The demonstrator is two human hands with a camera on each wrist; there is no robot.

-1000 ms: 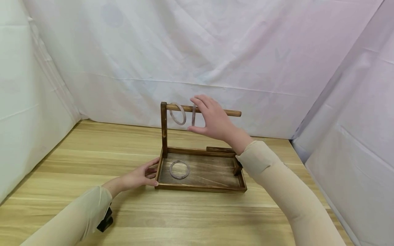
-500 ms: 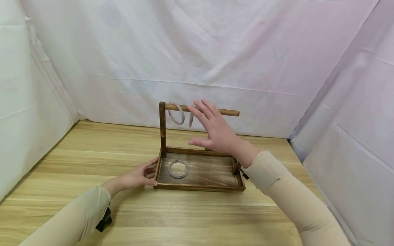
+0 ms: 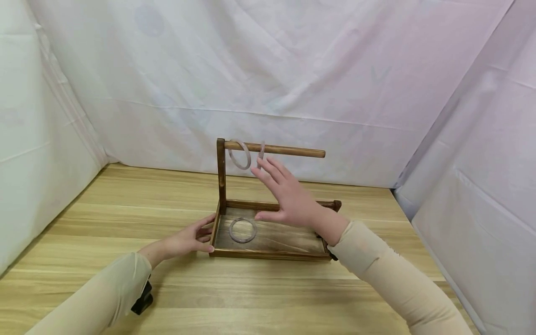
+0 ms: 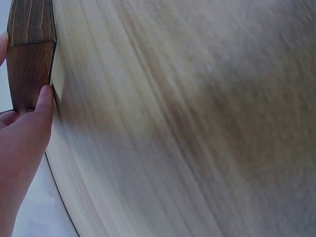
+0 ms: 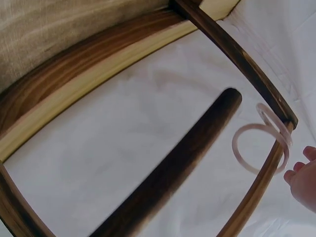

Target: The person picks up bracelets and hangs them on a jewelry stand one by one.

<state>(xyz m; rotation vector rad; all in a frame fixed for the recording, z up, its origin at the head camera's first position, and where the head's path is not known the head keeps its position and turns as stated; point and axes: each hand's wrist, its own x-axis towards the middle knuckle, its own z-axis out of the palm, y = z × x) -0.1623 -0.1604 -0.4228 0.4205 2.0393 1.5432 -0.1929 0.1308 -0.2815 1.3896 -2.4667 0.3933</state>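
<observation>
Head view: here's the wooden tray (image 3: 272, 241), long axis left to right, with a post (image 3: 221, 179) rising at its left end and a bar (image 3: 295, 151) reaching out from the top, free end pointing right. Two bangles on it: the first bangle (image 3: 249, 160) hangs nearest the post, turned partly towards us; the second bangle (image 3: 262, 150) is nearly edge-on, its plane across the bar. The third bangle (image 3: 243, 241) lies flat on the tray floor. The right hand (image 3: 293, 200) is spread, thumb apart, grasping nothing, fingertips just below the bar. The left hand (image 3: 188, 239) rests extended fingers and thumb against the tray's left end. Left wrist view: thumb and fingers touch that dark end wall (image 4: 29, 74). Right wrist view: a lower bar (image 5: 180, 158) slants up to the right, both hung bangles overlapping beyond it, the right fingertips close by.
</observation>
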